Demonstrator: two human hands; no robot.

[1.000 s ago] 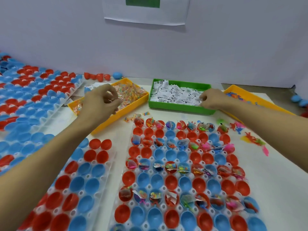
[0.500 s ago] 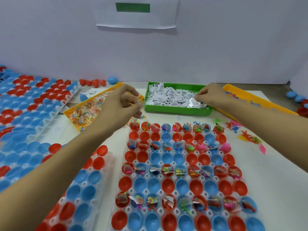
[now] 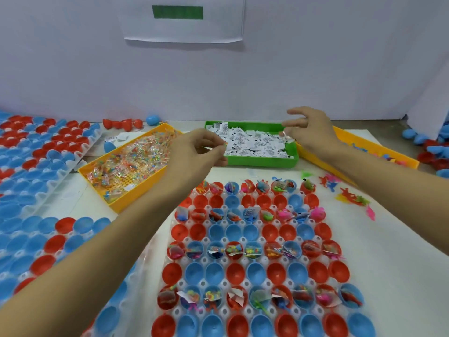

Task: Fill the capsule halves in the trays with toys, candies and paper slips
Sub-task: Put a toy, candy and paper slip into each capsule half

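Note:
The middle tray (image 3: 223, 280) holds rows of red and blue capsule halves; alternate rows carry toys, candy packets and slips, and the rows between are bare. My left hand (image 3: 196, 154) hovers beyond the tray's far left corner, at the front of the green slip tray (image 3: 255, 163), fingertips pinched on a small clear candy packet that barely shows. My right hand (image 3: 311, 132) is raised over the right end of the green tray, thumb and forefinger pinching a paper slip (image 3: 287, 137). The yellow candy tray (image 3: 136, 195) lies left of my left hand.
A yellow toy tray (image 3: 379, 152) sits at the far right, with loose rubber toys (image 3: 352, 199) on the table before it. More trays of capsule halves (image 3: 48, 239) fill the left side. Loose capsule halves (image 3: 121, 123) lie along the wall.
My left hand came off the candy tray and moved right toward the green tray. My right hand lifted out of the slips with one pinched. The view tilted up.

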